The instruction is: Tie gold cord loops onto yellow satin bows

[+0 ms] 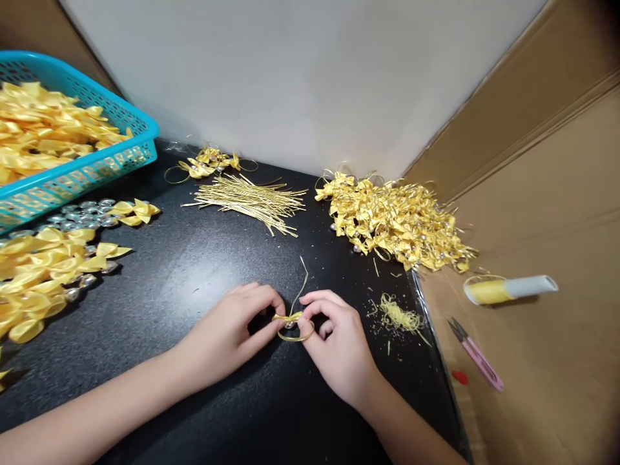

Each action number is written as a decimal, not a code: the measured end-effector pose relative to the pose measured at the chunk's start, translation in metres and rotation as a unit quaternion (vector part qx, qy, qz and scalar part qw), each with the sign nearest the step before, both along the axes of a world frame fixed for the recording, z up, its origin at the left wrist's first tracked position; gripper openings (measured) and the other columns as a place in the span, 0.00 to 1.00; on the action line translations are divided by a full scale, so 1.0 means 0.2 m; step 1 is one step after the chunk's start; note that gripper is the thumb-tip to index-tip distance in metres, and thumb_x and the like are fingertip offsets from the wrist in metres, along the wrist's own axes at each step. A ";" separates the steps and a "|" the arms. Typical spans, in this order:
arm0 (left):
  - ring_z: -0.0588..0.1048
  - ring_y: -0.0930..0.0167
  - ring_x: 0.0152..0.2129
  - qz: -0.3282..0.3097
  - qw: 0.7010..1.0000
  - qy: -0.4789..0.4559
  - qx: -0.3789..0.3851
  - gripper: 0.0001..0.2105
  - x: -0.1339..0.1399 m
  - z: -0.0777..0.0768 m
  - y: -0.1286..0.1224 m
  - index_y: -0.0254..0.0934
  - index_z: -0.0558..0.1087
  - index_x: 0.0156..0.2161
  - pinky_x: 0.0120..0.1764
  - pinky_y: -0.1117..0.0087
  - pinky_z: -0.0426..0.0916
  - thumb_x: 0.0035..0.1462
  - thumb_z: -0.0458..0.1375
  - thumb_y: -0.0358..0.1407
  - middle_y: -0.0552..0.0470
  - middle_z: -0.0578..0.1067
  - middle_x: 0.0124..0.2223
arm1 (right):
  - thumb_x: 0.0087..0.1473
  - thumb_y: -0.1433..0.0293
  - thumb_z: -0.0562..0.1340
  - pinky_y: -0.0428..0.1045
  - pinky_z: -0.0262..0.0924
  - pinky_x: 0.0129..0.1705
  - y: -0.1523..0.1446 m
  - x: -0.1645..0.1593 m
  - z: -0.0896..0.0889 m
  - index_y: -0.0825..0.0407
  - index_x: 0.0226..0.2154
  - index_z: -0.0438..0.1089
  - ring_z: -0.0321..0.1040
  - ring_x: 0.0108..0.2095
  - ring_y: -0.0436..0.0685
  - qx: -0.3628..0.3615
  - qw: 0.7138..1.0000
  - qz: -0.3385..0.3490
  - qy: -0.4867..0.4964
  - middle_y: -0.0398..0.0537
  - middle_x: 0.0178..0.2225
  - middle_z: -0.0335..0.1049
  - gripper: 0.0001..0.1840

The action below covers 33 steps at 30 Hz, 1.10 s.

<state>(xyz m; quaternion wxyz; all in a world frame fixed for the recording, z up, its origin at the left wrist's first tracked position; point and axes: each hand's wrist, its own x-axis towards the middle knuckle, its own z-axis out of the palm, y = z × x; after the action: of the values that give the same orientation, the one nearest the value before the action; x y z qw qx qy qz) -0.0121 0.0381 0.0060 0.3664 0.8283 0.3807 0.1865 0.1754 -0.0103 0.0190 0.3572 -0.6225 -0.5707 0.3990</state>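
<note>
Bow point(289, 318) with gold cord loop pinched between left hand point(232, 329) and right hand point(336, 342), near edge of dark surface point(194, 271).

A small yellow ribbon bow point(289, 317) sat low in the centre of the frame, with a gold cord point(296, 336) looped beneath it and one thin cord end rising upward.

Both bare forearms reach in from the near edge and converge at the near centre, where the left hand point(232, 326) and right hand point(336, 339) rest palm-down, fingertips curled inward and pinched together, almost touching each other.
</note>
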 end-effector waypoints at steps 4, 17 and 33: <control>0.72 0.73 0.24 0.063 0.990 -0.076 -0.102 0.08 0.01 0.01 -0.03 0.39 0.70 0.35 0.28 0.73 0.65 0.63 0.54 0.40 0.56 0.74 0.28 | 0.48 0.75 0.60 0.42 0.60 0.23 -0.01 -0.02 -0.02 0.53 0.24 0.70 0.71 0.29 0.50 0.005 1.000 -0.009 0.030 0.49 0.35 0.75 0.05; 0.74 0.72 0.27 0.125 0.912 -0.175 -0.351 0.14 0.06 0.03 -0.04 0.34 0.73 0.38 0.32 0.71 0.69 0.50 0.66 0.41 0.53 0.76 0.30 | 0.49 0.75 0.62 0.44 0.67 0.28 -0.02 -0.05 -0.02 0.53 0.23 0.70 0.71 0.29 0.51 0.084 0.995 -0.040 0.030 0.46 0.28 0.72 0.05; 0.74 0.73 0.25 0.163 0.884 -0.195 -0.393 0.11 0.06 0.04 -0.05 0.37 0.81 0.30 0.31 0.74 0.68 0.46 0.69 0.42 0.52 0.81 0.28 | 0.49 0.77 0.61 0.45 0.67 0.30 -0.03 -0.06 -0.01 0.52 0.24 0.70 0.70 0.28 0.51 0.173 0.984 -0.044 -0.007 0.46 0.28 0.72 0.07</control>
<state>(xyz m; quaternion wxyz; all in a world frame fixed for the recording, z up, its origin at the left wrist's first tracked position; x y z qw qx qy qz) 0.0000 0.0280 0.0130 0.6929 0.4894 0.4734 0.2371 0.1628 -0.0154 0.0163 0.4728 -0.5782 -0.6059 0.2739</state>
